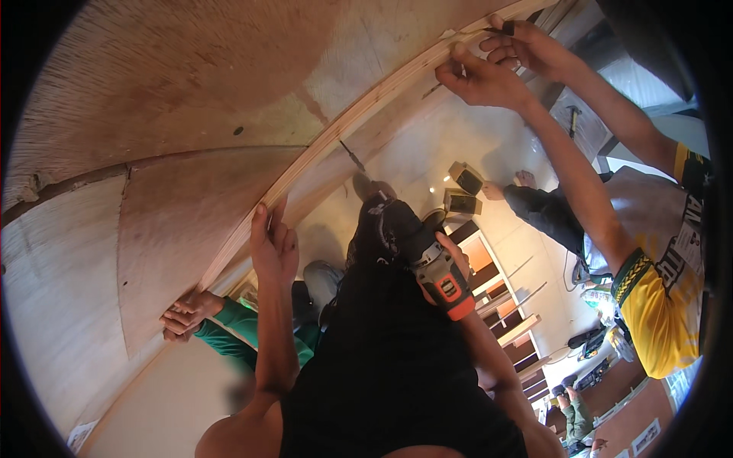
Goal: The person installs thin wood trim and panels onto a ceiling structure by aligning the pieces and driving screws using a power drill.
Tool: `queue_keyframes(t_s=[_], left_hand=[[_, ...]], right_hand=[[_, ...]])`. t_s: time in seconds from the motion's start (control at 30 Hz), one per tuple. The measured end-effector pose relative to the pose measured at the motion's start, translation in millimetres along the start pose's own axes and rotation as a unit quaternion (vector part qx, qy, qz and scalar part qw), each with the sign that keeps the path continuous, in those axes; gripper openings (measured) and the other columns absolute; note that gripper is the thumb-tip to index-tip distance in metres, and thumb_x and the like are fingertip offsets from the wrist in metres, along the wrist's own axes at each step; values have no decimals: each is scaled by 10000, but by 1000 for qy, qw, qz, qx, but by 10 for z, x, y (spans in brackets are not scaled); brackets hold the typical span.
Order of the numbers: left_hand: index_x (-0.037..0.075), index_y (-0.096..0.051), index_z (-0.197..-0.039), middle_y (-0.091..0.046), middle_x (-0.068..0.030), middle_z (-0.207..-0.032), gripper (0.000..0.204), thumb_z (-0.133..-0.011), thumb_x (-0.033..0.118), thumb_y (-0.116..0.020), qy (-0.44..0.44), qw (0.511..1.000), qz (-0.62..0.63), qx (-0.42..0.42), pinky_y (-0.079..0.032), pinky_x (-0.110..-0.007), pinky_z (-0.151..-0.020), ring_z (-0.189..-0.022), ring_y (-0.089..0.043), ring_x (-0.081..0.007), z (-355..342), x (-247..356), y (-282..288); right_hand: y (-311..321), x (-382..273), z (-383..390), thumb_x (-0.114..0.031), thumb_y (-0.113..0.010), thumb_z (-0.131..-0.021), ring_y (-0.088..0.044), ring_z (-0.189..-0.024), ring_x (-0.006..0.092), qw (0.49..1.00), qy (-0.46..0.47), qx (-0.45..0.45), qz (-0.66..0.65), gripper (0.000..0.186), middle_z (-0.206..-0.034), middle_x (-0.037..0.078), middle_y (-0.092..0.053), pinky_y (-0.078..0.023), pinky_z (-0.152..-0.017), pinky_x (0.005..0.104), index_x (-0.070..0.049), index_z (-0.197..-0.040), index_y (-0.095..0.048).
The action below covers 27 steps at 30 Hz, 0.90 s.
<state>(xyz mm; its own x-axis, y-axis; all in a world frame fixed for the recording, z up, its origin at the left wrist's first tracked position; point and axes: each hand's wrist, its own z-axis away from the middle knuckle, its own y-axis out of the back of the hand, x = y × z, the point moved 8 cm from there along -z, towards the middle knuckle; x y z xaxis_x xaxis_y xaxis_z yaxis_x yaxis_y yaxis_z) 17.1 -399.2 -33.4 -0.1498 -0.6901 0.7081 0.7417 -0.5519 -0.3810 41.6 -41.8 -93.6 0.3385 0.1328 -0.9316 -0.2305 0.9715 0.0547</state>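
Pale wood strip (382,93) borders 1 plywood panel (198,84); left hand (275,248) apparently pinches the strip's lower edge. Below the strip, across open room, right hand (456,254) clamps 1 orange-grey power tool (445,284).

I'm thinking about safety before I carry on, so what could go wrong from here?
The strip might slip if your left hand or a helper's eases off.
If the power tool in your right hand starts there, it could catch your dark clothes.
Raised to the strip, it could hurt the green-sleeved helper's hands, which are close by.
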Motion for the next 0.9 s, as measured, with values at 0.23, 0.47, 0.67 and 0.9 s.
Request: queue_keyframes(t_s=[0.23, 0.47, 0.67, 0.9], left_hand=[[133, -609, -1094, -677, -168, -1226, 210, -996, 308, -670, 8, 1000, -6, 3, -245, -197, -443, -473, -272, -29, -13, 7, 12], [173, -638, -1134, -672, -177, -1270, 184, -1013, 313, -634, 50, 999, 0, 5, -233, -189, -414, -441, -264, -20, 35, -21, -10], [180, -627, -1131, -632, -171, -1360, 168, -1024, 308, -609, 79, 997, -4, -4, -231, -201, -420, -443, -243, -33, 54, 12, 56], [160, -618, -1300, -651, -145, -1355, 327, -1031, 343, -584, 111, 994, 6, 6, -220, -189, -408, -421, -243, -22, 74, 0, 83]], right_hand=[[-80, -437, -141, -45, -747, -856, -691, -981, 217, 979, 199, 32, -13, 502, -1143, 119, -696, -539, -903, 328, -44, -1332, -588], [-6, -11, -162, -141, -798, -787, -718, -735, 263, 983, 179, -11, -36, 511, -901, 150, -726, -561, -729, 323, 28, -1246, -649], [17, -676, -232, -201, -771, -818, -689, -683, 296, 924, 378, 10, 53, 549, -880, 155, -692, -546, -643, 355, 10, -1294, -597], [49, -798, -385, -222, -762, -843, -684, -675, 296, 923, 382, -30, 26, 585, -896, 164, -679, -537, -594, 357, -47, -1359, -549]])
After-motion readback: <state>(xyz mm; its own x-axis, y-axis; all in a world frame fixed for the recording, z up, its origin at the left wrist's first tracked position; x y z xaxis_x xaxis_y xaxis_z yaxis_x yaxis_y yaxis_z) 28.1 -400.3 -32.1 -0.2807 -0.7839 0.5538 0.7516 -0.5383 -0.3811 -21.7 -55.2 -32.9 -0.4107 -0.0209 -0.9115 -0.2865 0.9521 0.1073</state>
